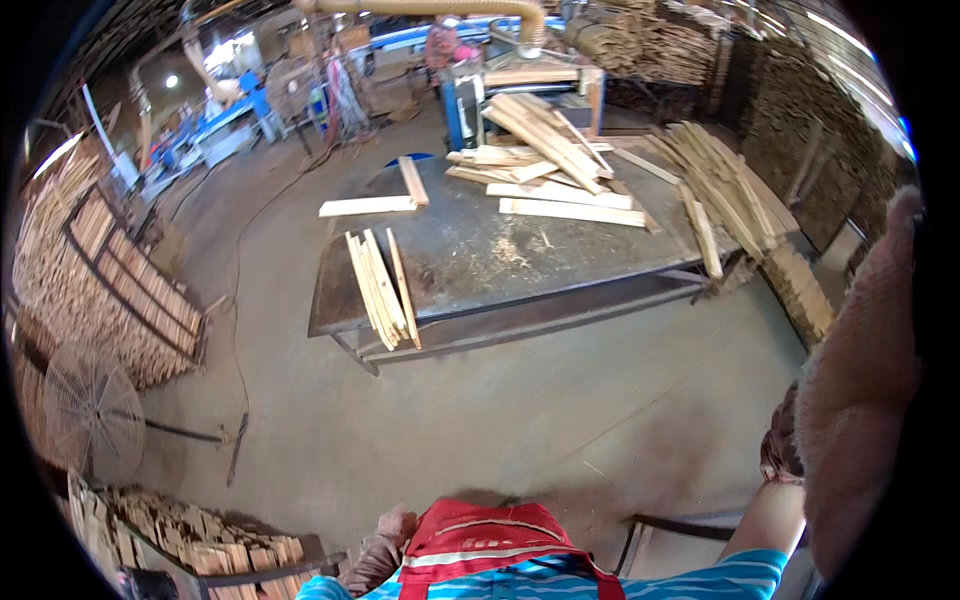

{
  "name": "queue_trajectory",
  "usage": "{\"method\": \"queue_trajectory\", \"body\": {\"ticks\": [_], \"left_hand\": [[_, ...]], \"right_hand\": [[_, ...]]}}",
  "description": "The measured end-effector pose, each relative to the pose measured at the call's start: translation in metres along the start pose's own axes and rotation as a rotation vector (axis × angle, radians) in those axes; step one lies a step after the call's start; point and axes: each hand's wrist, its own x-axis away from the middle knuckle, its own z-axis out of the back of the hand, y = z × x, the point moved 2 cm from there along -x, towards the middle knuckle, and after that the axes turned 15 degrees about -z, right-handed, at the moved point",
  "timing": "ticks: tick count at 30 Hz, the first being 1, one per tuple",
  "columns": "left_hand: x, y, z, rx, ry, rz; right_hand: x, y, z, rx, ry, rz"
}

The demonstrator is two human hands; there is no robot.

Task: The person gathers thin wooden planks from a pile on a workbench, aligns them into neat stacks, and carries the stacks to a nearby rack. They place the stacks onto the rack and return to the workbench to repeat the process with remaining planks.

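Workshop floor seen from above, in a wood shop. At far left, one round wire fan [88, 412] stands on the concrete beside a rack of stacked slats [110, 280]. Below it, one bin of short wood offcuts [200, 545] sits near the lower edge. The left hand [385, 545], gloved, hangs low just right of that bin, beside a red apron; whether it is closed or loose cannot be told, and it holds nothing visible. In the middle stands one metal table [480, 265]. On its near left corner lies one bundle of about five thin wooden strips [382, 290], overhanging the edge. Two separate boards [385, 195] lie behind it, and a loose pile of planks [545, 160] covers the far side. The right hand [782, 445], gloved, is raised at far right, well apart from the left; its grip is hidden.
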Motion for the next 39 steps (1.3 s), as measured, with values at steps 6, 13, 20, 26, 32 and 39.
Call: {"method": "queue_trajectory", "body": {"ticks": [6, 13, 20, 26, 32, 39], "left_hand": [[-0.157, -0.030, 0.060, 0.152, 0.179, -0.112], [-0.392, -0.052, 0.192, 0.902, 0.854, 0.350], [-0.570, -0.206, 0.347, 0.530, 0.939, 0.569], [-0.580, -0.221, 0.408, 0.554, 0.989, 1.097], [-0.595, -0.174, 0.416, 0.496, 0.907, 1.350], [-0.679, -0.183, 0.427, 1.413, 1.223, 0.379]], "right_hand": [[-0.054, 0.082, -0.099, -0.033, -0.106, 0.047], [-0.076, 0.201, -0.274, -0.028, -0.397, -0.119], [0.111, 0.484, -0.340, 0.249, -0.993, -0.962], [0.114, 0.603, -0.395, 0.201, -1.312, -1.302], [-0.025, 0.726, -0.544, 0.318, -1.077, -1.016], [-0.096, 0.805, -0.794, 0.202, -1.048, -0.996]]}}
